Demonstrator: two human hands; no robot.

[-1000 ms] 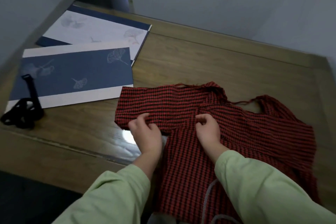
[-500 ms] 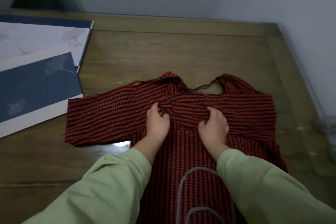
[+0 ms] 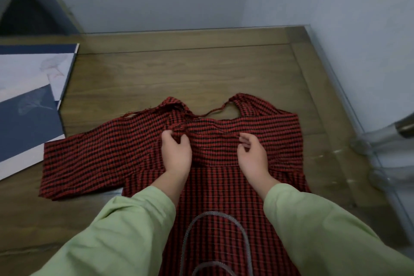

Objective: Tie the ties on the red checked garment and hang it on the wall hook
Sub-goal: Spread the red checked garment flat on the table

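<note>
The red checked garment (image 3: pixel 94 159) lies spread flat on the wooden table (image 3: pixel 179 74), neck opening away from me, one sleeve stretched to the left. A thin red tie (image 3: pixel 212 112) crosses the neck opening. My left hand (image 3: pixel 175 154) pinches a bunched fold of the cloth just below the neckline. Resting on the chest to the right, my right hand (image 3: pixel 253 152) has its fingers loosely curled and apart, with nothing in them. Both arms wear light green sleeves. No wall hook is in view.
Blue and white printed sheets (image 3: pixel 29 105) lie at the table's left. A grey cord (image 3: pixel 215 237) loops over the garment's lower part. Pale walls close the table at the back and right. A metal stand with clear feet (image 3: pixel 380 139) sits at the right edge.
The view swung right, so the sheets slid left and the black strap left the view. The garment now lies flatter. My right hand let go of the cloth; my left hand still pinches the fold.
</note>
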